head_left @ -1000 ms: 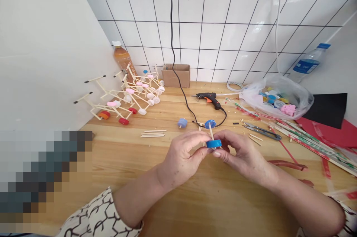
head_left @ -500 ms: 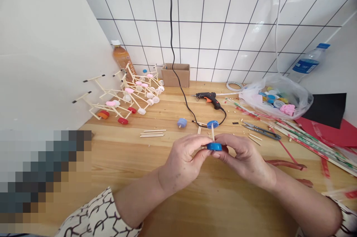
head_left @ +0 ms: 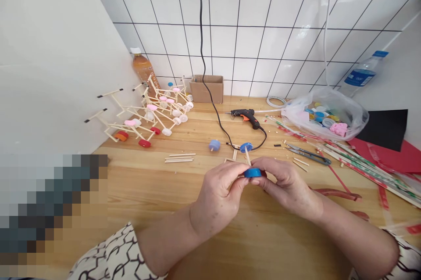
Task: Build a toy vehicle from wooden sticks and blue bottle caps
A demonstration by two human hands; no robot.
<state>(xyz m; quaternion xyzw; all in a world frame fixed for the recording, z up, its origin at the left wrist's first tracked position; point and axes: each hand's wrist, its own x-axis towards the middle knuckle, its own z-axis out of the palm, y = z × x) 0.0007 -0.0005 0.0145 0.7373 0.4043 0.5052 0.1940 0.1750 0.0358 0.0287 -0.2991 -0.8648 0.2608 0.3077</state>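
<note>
Both my hands meet above the wooden tabletop [head_left: 138,183]. My left hand [head_left: 219,190] and my right hand [head_left: 286,185] pinch a blue bottle cap [head_left: 252,173] between their fingers. A thin wooden stick [head_left: 247,156] rises from that cap, its lower end hidden by my fingers. Its far end reaches a second blue cap [head_left: 246,147] and seems joined to it. A third blue cap on a short stick [head_left: 214,145] sits just beyond my left hand.
Stick-and-cap wheeled models [head_left: 144,113] are piled at the left, with loose sticks [head_left: 180,158] nearby. Farther back are a black glue gun [head_left: 246,116], its cord, and a cardboard box [head_left: 206,89]. At right are scissors [head_left: 307,155], a plastic bag of caps [head_left: 325,115], and red and black sheets.
The stick has tilted from nearly upright to leaning left, and the far blue cap has swung left with it. My hands have rotated the held cap slightly.
</note>
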